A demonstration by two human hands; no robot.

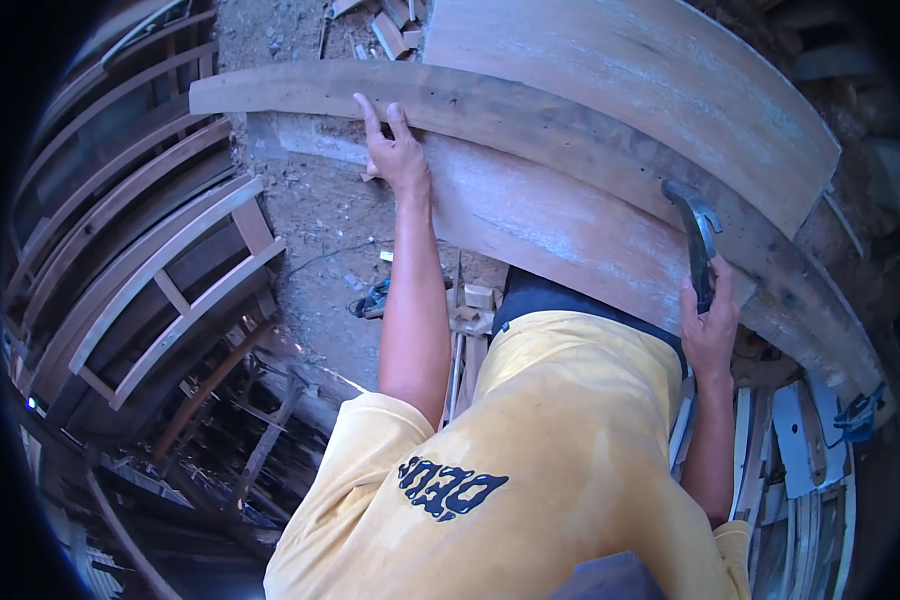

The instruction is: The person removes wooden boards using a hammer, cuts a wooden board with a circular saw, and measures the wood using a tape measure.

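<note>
A long wooden plank (530, 125), bowed by the lens, crosses in front of me over a wide plywood sheet (550, 215). My left hand (398, 158) is at the plank's near edge, with two fingers stretched apart over its face. The other fingers of that hand are folded or hidden. In my right hand (710, 315) is a claw hammer (698, 225), gripped by its dark handle. Its metal head is over the plank's right part; whether it touches the wood I cannot tell.
Another plywood sheet (650, 85) lies beyond the plank. Wooden frames (175, 290) stand at left. Offcuts (390, 35) lie on the dirt floor, and a blue-black tool (372, 300) sits near my left arm. Strips of wood (800, 520) are stacked at lower right.
</note>
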